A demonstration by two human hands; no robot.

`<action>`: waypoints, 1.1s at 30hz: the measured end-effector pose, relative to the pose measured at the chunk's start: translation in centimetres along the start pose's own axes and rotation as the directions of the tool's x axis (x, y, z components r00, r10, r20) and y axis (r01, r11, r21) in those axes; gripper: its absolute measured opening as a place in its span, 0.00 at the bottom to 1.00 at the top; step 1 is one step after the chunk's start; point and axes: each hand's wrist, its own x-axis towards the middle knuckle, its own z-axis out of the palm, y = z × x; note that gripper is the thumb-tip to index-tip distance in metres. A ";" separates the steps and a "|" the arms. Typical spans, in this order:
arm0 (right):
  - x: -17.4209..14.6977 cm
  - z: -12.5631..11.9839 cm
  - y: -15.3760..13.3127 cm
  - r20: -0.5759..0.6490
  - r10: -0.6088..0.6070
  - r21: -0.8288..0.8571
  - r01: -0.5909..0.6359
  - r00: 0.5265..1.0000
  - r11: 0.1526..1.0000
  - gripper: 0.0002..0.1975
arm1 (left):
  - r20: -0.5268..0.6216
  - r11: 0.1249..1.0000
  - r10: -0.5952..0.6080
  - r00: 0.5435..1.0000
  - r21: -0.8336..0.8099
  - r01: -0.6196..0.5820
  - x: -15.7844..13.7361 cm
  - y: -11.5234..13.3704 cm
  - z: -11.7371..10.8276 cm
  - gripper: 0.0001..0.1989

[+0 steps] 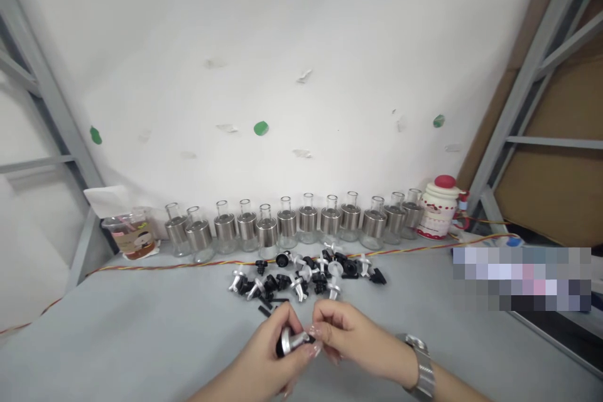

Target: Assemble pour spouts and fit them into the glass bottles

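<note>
A silver and black bottle pourer (293,342) lies in my left hand (271,352), whose fingers are closed around its body. My right hand (343,333) is closed in a pinch at the spout's small black tip (310,339), thumb and fingertips meeting my left thumb there; the fingers partly hide the tip. Just beyond both hands is a loose pile of silver pourer spouts (298,287) and black stoppers (282,260). Thin black strips (264,311) lie at the pile's near edge.
Several glass bottles with steel sleeves (267,232) stand in a row along the white wall. A twisted cable (202,265) runs in front of them. A plastic cup (129,235) stands at left, a cream jar with red lid (436,210) at right. Metal frame posts flank the grey table (155,326).
</note>
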 end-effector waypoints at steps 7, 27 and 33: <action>-0.1 -0.4 -0.5 -0.004 -0.064 0.057 0.064 0.998 0.996 0.16 | -0.012 0.996 -0.071 0.997 -0.055 0.070 0.0 0.1 0.2 0.19; 0.5 -1.5 0.2 0.070 0.042 0.310 -0.061 0.997 0.949 0.18 | -0.001 0.990 -0.068 0.998 -0.125 0.067 0.6 -0.7 -0.2 0.17; 0.1 -1.4 -0.4 0.064 -0.036 0.233 0.021 0.997 0.972 0.17 | 0.037 0.988 -0.075 0.997 -0.136 0.079 0.5 -1.0 -0.2 0.17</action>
